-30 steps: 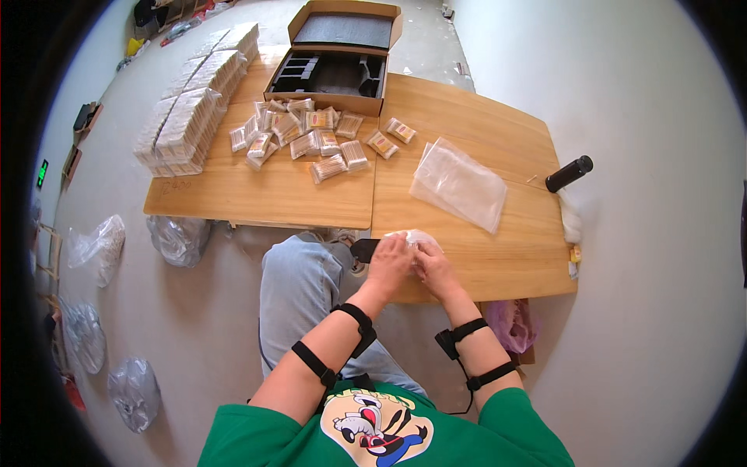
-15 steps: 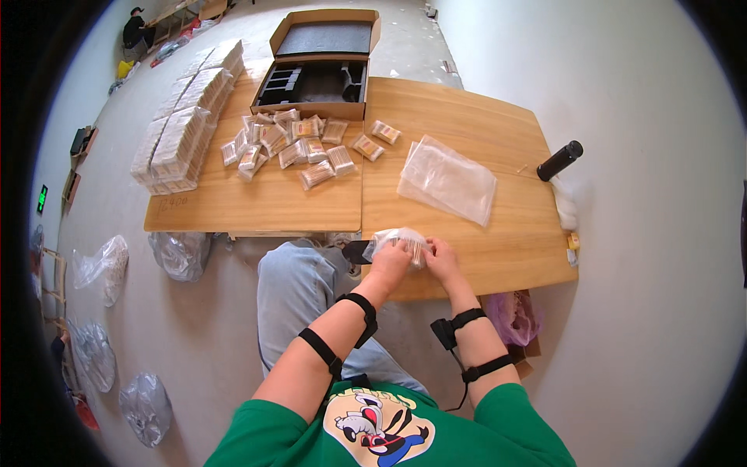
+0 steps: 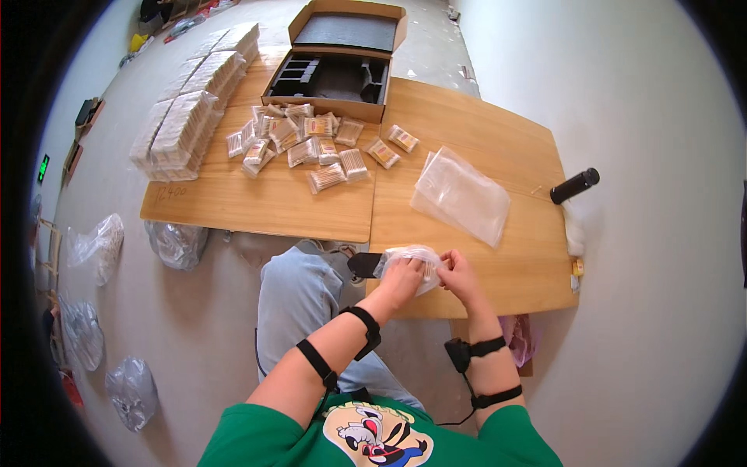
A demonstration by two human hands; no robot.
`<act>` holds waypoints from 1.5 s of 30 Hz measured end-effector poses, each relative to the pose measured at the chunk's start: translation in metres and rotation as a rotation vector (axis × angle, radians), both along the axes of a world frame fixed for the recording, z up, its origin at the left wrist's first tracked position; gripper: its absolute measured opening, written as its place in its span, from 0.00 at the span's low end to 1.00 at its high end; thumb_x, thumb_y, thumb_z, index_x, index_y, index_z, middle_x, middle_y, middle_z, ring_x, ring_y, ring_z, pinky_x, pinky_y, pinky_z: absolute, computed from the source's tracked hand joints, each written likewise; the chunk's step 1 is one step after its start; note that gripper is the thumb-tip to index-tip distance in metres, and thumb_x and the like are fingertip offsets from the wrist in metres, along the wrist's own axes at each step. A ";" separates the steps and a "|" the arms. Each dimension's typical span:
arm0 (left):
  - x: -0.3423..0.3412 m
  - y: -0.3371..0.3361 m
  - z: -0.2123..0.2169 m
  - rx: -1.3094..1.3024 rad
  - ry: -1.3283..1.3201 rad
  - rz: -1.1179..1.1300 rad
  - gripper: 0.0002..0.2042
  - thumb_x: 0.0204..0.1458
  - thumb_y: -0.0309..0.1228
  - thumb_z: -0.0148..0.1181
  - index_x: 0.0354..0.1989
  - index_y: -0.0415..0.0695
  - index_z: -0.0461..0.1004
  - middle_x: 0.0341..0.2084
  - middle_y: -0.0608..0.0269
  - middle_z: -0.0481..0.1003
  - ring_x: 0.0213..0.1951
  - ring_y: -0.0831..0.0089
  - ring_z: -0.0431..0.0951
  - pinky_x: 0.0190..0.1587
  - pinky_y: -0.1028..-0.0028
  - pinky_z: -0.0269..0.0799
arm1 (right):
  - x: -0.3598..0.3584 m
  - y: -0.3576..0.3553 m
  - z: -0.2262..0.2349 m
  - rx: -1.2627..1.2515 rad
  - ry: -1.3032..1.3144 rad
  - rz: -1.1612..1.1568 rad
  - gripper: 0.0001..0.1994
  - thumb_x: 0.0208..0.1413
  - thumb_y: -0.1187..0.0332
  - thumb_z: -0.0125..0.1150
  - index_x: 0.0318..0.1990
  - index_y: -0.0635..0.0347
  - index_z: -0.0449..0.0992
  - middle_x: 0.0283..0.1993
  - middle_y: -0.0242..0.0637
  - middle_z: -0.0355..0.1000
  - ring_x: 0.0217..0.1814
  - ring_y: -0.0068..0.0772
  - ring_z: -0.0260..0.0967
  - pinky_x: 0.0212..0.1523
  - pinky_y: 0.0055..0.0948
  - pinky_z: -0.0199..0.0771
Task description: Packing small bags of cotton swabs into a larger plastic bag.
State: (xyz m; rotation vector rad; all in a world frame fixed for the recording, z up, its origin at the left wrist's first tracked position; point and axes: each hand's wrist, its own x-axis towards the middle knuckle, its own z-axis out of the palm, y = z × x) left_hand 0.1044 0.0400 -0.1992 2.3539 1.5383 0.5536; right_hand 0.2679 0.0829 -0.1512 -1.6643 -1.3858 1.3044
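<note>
At the near edge of the table my two hands work on a clear plastic bag (image 3: pixel 416 253) with thin sticks inside that look like cotton swabs. My left hand (image 3: pixel 401 282) is closed on the bag's left part, its fingertips partly hidden by the film. On the other side, my right hand (image 3: pixel 461 279) pinches the bag's right edge. Beyond them lies a flat stack of empty clear bags (image 3: pixel 463 194). Small packs of cotton swabs (image 3: pixel 317 152) form a loose pile at the middle left, with two packs lying apart on the right.
Large wrapped blocks of white packs (image 3: pixel 183 128) line the table's left side. Behind the pile stands an open cardboard box (image 3: pixel 331 109) with black foam. A black cylinder (image 3: pixel 574 187) rests at the right edge. Filled plastic bags (image 3: pixel 131 395) sit on the floor at left.
The view has shifted, so the tabletop sits differently in the picture. My left hand has pushed further over the bag, and my right hand has turned at its edge.
</note>
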 end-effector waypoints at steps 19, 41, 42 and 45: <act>-0.005 -0.002 0.006 -0.318 -0.046 -0.045 0.12 0.46 0.30 0.52 0.40 0.45 0.75 0.38 0.62 0.75 0.44 0.64 0.75 0.48 0.65 0.69 | -0.162 0.274 -0.040 0.500 -1.031 0.530 0.33 0.50 0.72 0.55 0.65 0.46 0.55 0.66 0.45 0.54 0.68 0.48 0.50 0.66 0.40 0.54; -0.037 -0.022 0.023 0.069 -0.490 0.614 0.22 0.36 0.27 0.64 0.42 0.41 0.63 0.38 0.50 0.66 0.45 0.51 0.67 0.42 0.58 0.68 | -0.020 -0.062 0.049 0.461 -0.228 0.333 0.12 0.50 0.77 0.61 0.44 0.61 0.75 0.37 0.35 0.73 0.34 0.30 0.70 0.33 0.28 0.71; -0.038 -0.023 0.020 0.072 -0.481 0.613 0.22 0.36 0.27 0.64 0.42 0.41 0.63 0.38 0.50 0.66 0.45 0.51 0.67 0.42 0.58 0.68 | -0.026 -0.063 0.044 0.463 -0.219 0.331 0.12 0.50 0.77 0.61 0.44 0.61 0.75 0.37 0.35 0.73 0.34 0.30 0.70 0.33 0.28 0.71; -0.040 -0.019 0.020 0.033 -0.391 0.609 0.21 0.38 0.28 0.64 0.42 0.41 0.64 0.39 0.50 0.66 0.43 0.50 0.69 0.42 0.57 0.68 | -0.049 -0.065 0.044 0.809 -0.578 0.504 0.16 0.40 0.80 0.58 0.42 0.61 0.75 0.37 0.41 0.70 0.40 0.45 0.68 0.40 0.37 0.71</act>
